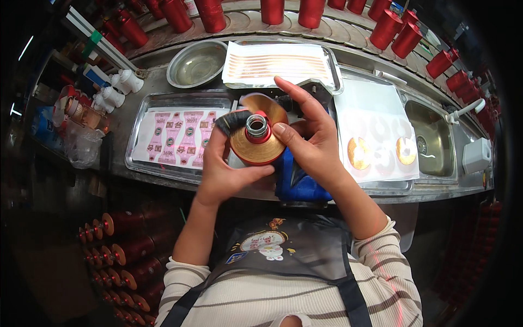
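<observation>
A red bottle with a gold ring-shaped top face (pixel 251 152) is tilted so its open clear-glass mouth (pixel 256 126) points up toward me. My left hand (pixel 220 163) is wrapped round the bottle from the left, a black covering on one finger. My right hand (pixel 313 128) is at the bottle's right side, index finger stretched out. Its thumb presses at the edge of the gold face, beside a curved gold label (pixel 267 109) that stands up behind the neck. Its other fingers are partly hidden. Under my hands is a blue stand or device (pixel 299 177).
Trays hold pink-patterned label sheets (pixel 177 136) at left, a gold-striped sheet (pixel 278 64) at the back, and a sheet with gold ring labels (pixel 359 152) at right. A metal bowl (pixel 196 64), a sink (pixel 427 141) and a conveyor with red bottles (pixel 212 16) lie around. More bottles (pixel 131 250) are stacked lower left.
</observation>
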Action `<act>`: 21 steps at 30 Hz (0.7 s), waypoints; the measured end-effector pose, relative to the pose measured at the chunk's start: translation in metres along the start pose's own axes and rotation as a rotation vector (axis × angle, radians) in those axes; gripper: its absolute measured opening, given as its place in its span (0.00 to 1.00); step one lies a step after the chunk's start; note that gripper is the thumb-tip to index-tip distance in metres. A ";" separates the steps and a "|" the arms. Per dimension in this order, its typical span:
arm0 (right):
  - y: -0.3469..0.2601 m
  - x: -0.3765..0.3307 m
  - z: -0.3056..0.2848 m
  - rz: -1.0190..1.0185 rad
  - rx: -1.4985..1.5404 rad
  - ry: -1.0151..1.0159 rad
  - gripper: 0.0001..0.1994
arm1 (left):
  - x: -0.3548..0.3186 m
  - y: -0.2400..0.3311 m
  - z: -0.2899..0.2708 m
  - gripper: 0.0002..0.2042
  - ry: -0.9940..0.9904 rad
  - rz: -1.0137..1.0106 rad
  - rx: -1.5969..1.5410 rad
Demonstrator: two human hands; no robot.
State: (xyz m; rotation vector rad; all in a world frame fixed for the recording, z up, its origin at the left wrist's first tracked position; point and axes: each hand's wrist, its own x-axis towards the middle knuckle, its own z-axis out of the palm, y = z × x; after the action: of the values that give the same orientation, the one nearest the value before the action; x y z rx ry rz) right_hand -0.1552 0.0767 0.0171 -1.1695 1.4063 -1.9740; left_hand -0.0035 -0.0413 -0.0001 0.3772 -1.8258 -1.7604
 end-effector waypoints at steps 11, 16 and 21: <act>-0.004 0.000 0.001 0.116 0.049 0.005 0.32 | 0.000 0.011 -0.018 0.50 -0.120 -0.026 -0.007; -0.005 -0.001 0.002 0.136 0.035 0.011 0.33 | -0.007 0.002 -0.015 0.47 -0.015 0.133 0.387; -0.006 -0.003 -0.001 0.207 0.016 -0.002 0.34 | 0.004 0.012 -0.017 0.45 -0.085 0.019 -0.084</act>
State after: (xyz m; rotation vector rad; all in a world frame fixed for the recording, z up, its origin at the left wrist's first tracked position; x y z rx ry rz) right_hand -0.1538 0.0822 0.0210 -0.9756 1.4450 -1.8366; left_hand 0.0054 -0.0559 0.0120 0.2543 -1.8001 -1.8587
